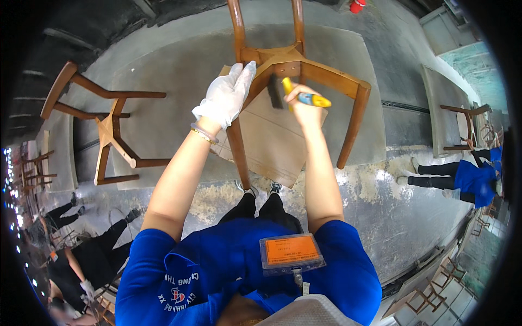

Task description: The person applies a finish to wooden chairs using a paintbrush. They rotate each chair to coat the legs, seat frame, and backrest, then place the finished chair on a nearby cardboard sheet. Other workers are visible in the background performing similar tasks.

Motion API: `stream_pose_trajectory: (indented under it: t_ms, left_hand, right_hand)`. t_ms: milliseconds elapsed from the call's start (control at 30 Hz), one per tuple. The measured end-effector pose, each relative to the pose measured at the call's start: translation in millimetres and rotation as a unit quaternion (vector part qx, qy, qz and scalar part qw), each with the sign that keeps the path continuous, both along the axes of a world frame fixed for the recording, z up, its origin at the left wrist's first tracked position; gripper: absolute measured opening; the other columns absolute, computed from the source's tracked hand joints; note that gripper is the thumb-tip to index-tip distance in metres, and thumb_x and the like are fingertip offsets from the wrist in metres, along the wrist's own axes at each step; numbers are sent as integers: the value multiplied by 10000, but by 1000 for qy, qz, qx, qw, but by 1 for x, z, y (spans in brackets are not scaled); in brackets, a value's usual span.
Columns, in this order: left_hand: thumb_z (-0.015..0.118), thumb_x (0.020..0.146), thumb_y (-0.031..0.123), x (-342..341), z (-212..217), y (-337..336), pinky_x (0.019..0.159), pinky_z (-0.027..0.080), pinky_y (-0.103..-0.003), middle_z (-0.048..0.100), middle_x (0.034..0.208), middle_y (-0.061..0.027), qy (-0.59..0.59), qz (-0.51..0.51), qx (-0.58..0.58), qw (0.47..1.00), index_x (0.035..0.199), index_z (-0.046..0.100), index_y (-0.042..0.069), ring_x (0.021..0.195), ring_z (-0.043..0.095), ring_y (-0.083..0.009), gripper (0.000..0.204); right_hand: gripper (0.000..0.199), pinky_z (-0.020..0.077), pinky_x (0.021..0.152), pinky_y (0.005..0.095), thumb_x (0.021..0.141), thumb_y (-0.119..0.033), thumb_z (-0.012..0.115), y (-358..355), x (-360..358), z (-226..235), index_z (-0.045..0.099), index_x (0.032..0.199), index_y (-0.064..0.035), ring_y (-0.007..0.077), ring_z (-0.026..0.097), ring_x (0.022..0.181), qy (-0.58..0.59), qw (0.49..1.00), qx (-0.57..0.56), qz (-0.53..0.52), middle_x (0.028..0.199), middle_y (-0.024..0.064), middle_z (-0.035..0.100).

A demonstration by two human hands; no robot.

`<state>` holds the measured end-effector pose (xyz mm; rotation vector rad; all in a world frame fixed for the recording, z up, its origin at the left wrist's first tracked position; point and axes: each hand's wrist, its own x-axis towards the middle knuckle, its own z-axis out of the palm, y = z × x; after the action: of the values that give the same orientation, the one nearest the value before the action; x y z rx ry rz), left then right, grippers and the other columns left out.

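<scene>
In front of me a brown wooden chair frame (337,79) is turned so its legs and cross brace show. My left hand (223,98), in a whitish glove, lies along its left rail with fingers stretched out and close together; it seems to touch the wood. My right hand (304,111) is bare and closed round the handle of a brush (321,101). The brush has yellow parts, a blue band and a wide strip of dark bristles, held close to the inner side of the rails.
Flat cardboard (272,141) lies below the chair frame. Another wooden chair frame (109,130) rests on its side at the left. People in dark clothes (89,261) are at the lower left, and a person in blue (473,182) is at the right. A red object (357,6) is at the far edge.
</scene>
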<state>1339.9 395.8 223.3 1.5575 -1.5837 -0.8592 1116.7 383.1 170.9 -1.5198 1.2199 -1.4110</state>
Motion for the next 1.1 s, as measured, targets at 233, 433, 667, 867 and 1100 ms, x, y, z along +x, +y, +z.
stream_pose_trajectory:
  t_ms: [233, 433, 667, 867, 1100]
  left_hand:
    - [559, 1093, 428, -14, 31, 11, 1164, 397, -298, 629, 1476, -157, 160, -6, 23, 987, 1428, 597, -39, 1420, 546, -221, 575]
    - [498, 1113, 461, -19, 55, 19, 1129, 416, -293, 690, 1395, -127, 50, 65, 92, 992, 1395, 612, -60, 1342, 603, -208, 604]
    - [392, 1093, 625, -22, 45, 12, 1142, 392, -291, 649, 1450, -170, 73, 77, 108, 989, 1457, 563, -52, 1376, 581, -232, 787]
    - [314, 1097, 653, -21, 48, 16, 1240, 266, -295, 587, 1517, -182, 146, 17, 120, 982, 1534, 486, -45, 1465, 483, -250, 842]
    - [253, 1091, 672, -21, 63, 17, 1261, 235, -305, 604, 1512, -134, 93, -1, 141, 986, 1542, 494, -17, 1488, 454, -248, 858]
  right_hand:
    - [201, 549, 909, 336, 757, 157, 742, 8, -11, 2, 650, 712, -16, 230, 701, 1062, -20, 998, -40, 55, 1242, 149, 735]
    - [270, 493, 1021, 384, 784, 108, 797, 16, -15, -2, 604, 677, -48, 252, 653, 1144, -295, 928, 67, 217, 1303, 186, 700]
    - [268, 506, 986, 383, 772, 73, 824, 8, -25, -7, 617, 659, -54, 251, 650, 1158, -81, 967, 8, 240, 1274, 182, 709]
    - [245, 490, 1042, 387, 800, 92, 794, 5, -25, -13, 626, 704, -59, 259, 647, 1184, -140, 989, 3, -45, 1321, 158, 692]
    - [296, 483, 1029, 364, 748, 80, 830, -3, -36, -5, 595, 650, -71, 276, 637, 1217, -279, 909, 182, 249, 1250, 203, 715]
